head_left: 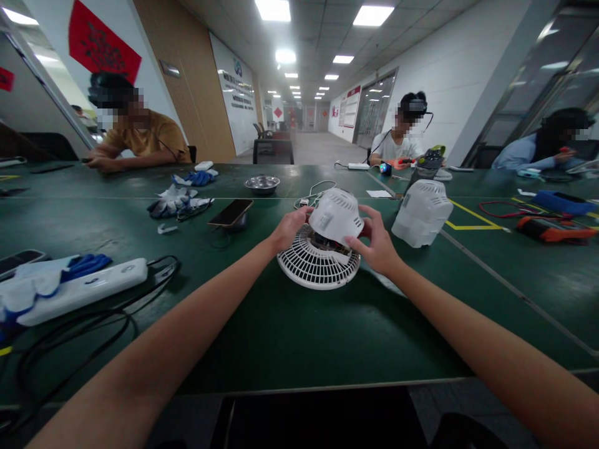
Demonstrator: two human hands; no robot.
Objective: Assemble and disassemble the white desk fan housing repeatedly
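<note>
White vented cover (336,217) sits tilted between the fingers, above the round grille (322,279). Right hand (380,244) clamps its near rim, thumb opposite fingers; left hand (290,231) meets the other side, its pinch unclear. Probably light, stiff, slightly slippery plastic, its slots fragile; opposite rims seem the surest hold.

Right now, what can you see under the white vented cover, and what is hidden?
Under the cover, dark inner parts and the round white grille show; the cover hides whatever lies deeper.
</note>
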